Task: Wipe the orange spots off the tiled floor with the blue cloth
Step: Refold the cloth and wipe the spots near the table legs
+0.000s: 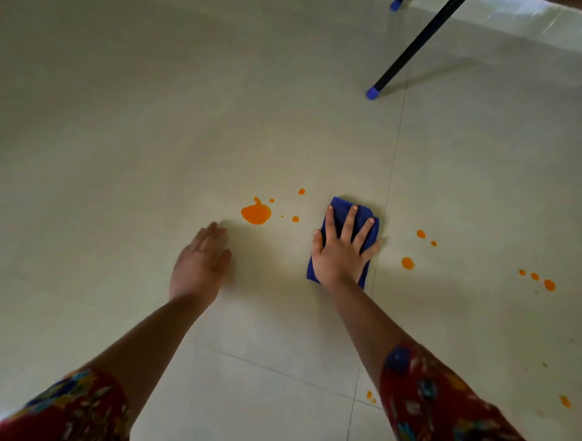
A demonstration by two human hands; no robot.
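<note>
A folded blue cloth (341, 207) lies flat on the pale tiled floor (157, 157). My right hand (341, 251) presses down on it with fingers spread and straight. My left hand (200, 261) rests flat on the floor to the left, fingers straight. The largest orange spot (256, 213) sits between the two hands, just beyond the left fingertips, with small drops (295, 218) around it. More orange spots (407, 263) lie to the right of the cloth, and a row of three (549, 285) sits further right. Small drops (369, 394) show near my right forearm.
A black leg with a blue foot cap (372, 93) stands on the floor at the upper right, slanting up to the frame's top. A second blue cap (395, 4) shows at the top edge. Tile joints run past the cloth's right side. A bright patch lies at the far right top.
</note>
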